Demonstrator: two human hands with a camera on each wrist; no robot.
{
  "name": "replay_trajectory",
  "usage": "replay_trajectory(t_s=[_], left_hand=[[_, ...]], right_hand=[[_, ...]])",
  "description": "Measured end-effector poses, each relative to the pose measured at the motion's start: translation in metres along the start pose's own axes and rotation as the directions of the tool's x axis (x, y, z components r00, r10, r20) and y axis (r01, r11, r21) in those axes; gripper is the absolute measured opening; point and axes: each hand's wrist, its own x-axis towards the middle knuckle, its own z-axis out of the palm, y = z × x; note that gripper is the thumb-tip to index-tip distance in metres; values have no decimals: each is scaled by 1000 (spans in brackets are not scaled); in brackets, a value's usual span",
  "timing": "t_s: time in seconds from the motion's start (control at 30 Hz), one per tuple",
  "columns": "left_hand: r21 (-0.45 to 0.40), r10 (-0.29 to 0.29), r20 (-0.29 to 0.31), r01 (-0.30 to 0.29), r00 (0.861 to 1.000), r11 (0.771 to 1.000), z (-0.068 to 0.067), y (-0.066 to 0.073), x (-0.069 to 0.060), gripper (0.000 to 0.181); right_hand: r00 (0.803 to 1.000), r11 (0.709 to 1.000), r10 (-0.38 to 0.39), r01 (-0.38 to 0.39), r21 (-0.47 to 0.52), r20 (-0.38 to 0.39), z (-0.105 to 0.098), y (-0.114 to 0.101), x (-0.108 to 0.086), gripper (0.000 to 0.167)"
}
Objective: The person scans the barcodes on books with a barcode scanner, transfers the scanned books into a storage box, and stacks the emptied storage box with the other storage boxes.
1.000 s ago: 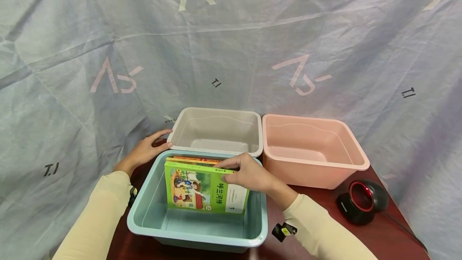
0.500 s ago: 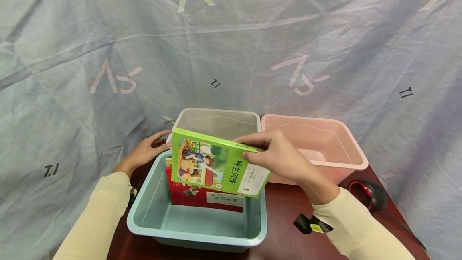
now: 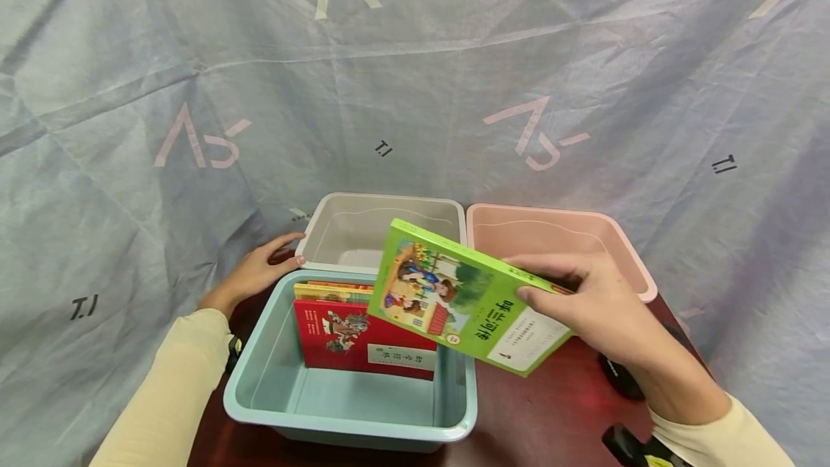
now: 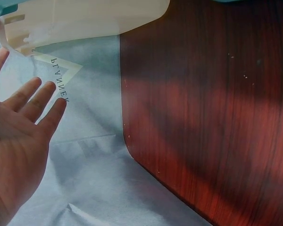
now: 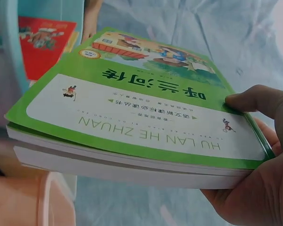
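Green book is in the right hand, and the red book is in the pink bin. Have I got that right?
Not quite; the bin is wrong. The head view shows the red book in the blue bin. The rest stands: the green book is in the right hand.

The green book (image 3: 470,298) has a glossy cover (image 5: 132,89) and matt pages (image 5: 132,173); 3 tubs (image 3: 350,432) look smooth plastic, the table (image 4: 207,117) sheeny wood, the backdrop (image 3: 415,92) creased cloth.
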Motion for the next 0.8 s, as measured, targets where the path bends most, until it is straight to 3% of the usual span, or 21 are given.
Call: replay_trajectory(t_s=[0.13,0.3,0.47,0.63,0.7,0.8], left_hand=[[-7,-7,10,7,1000,1000,1,0,0,71],[-20,-10,7,10,1000,1000,0,1,0,72],[-9,-8,9,8,1000,1000,-1,1,-2,73],[-11,-6,5,6,1000,1000,-1,-1,-2,72],[-11,-4,4,4,1000,1000,-1,0,-2,72],[-7,-7,3,7,1000,1000,-1,1,-1,72]], right_hand=[[992,994,80,-87,-71,-95,-12,9,-23,30],[970,979,170,-187,-81,-175,-24,29,-50,36],[935,948,275,-303,-101,-225,-38,46,-77,40],[905,904,306,-374,-208,-296,-48,71,-103,43],[872,865,375,-451,-218,-314,-50,81,-112,47],[788,791,526,-591,-156,-321,-49,98,-127,55]])
